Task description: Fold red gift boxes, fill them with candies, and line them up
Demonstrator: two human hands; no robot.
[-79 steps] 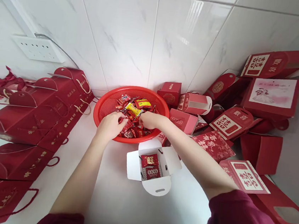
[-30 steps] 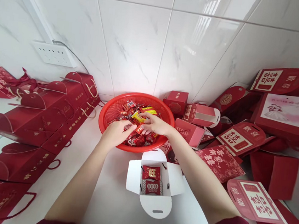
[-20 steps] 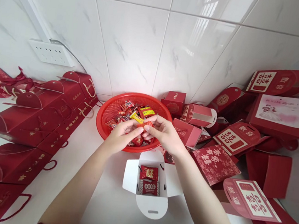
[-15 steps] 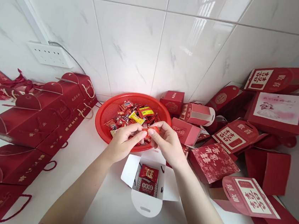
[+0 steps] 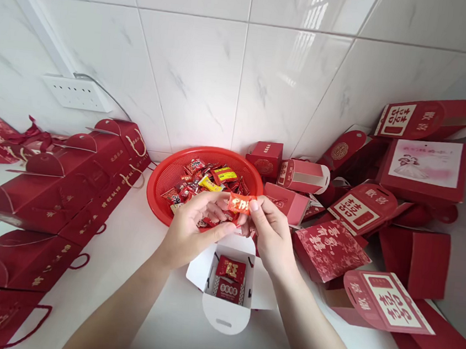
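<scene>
A small red-orange wrapped candy (image 5: 240, 203) with gold lettering is pinched between the thumb and fingers of my right hand (image 5: 271, 231), above the front rim of the basket. To its left, my left hand (image 5: 196, 226) has its thumb apart from its fingers. Its index fingertip is beside the candy's left end, and I cannot tell whether they touch. Beyond both hands is the red plastic basket (image 5: 158, 180) with many wrapped candies (image 5: 224, 175). Below the hands stands an open gift box (image 5: 225, 312), white inside, its flaps spread, with red packets (image 5: 231, 269) in it.
Red gift boxes (image 5: 70, 179) with rope handles line the left side. On the right, red boxes (image 5: 333, 249) lie in a loose heap at various angles. A tiled wall (image 5: 184, 80) rises behind the basket, with a power strip (image 5: 77, 93) at the left.
The left thumb has come away from the candy and the left hand has opened. The candy now faces up in the right hand's pinch. The view has shifted slightly.
</scene>
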